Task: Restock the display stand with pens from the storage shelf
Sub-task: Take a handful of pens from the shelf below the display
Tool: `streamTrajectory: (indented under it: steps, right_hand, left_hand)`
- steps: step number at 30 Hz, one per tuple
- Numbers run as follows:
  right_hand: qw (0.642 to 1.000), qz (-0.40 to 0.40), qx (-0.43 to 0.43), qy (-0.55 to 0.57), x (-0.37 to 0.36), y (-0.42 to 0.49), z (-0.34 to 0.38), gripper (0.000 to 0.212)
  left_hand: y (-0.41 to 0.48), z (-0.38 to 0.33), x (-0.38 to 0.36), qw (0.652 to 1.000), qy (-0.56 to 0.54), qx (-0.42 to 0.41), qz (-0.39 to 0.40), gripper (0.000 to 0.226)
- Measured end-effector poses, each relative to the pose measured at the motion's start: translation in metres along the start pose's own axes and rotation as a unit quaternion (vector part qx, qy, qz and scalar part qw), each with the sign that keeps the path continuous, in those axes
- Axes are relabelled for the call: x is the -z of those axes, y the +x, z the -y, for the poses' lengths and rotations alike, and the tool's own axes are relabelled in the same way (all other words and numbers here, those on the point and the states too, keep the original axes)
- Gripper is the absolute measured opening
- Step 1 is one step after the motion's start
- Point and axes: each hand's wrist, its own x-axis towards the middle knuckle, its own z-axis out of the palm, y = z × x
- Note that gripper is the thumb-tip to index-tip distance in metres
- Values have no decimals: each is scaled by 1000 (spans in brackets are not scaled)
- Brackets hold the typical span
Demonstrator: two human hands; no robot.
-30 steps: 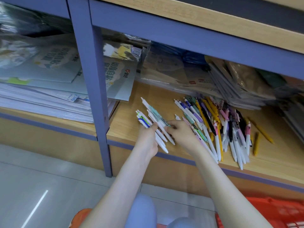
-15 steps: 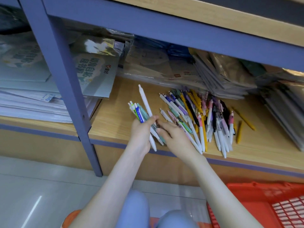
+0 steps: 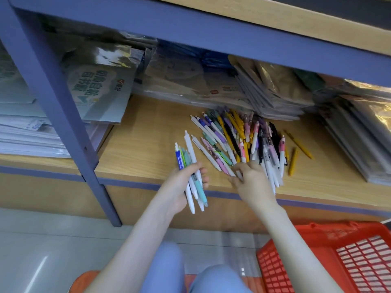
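left hand (image 3: 182,182) grips a bundle of pens (image 3: 191,166), white, blue and teal, over the front edge of the wooden shelf (image 3: 148,140). right hand (image 3: 251,180) has bent fingers down on the near edge of the loose pen pile (image 3: 243,140); pinch or mere touch not resolvable. pile fans across mid-shelf: white, yellow, pink, purple, black barrels. two yellow pens (image 3: 293,158) lie apart to its right. wrapped stationery packs (image 3: 275,92) stacked behind. red basket (image 3: 338,256) on floor, lower right. blue post (image 3: 63,115) at left.

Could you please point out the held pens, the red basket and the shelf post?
held pens (image 3: 191,150), head view, white barrel.
red basket (image 3: 330,229), head view, rim.
shelf post (image 3: 60,115), head view, mid-length.
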Motion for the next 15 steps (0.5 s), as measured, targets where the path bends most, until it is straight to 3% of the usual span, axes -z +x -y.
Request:
streamTrajectory:
  steps: [5,11,15]
  right_hand:
    - [998,2,14,-63,2,1,11,20]
    - [991,-26,-84,96,2,3,10,15]
    - [977,-7,-62,204,11,-1,17,14]
  left_hand:
    - [-1,11,-11,999,-27,-5,19,15]
    - [6,15,-15,997,-76,-19,-19,6]
    - [8,16,-19,997,-67,-35,-24,6]
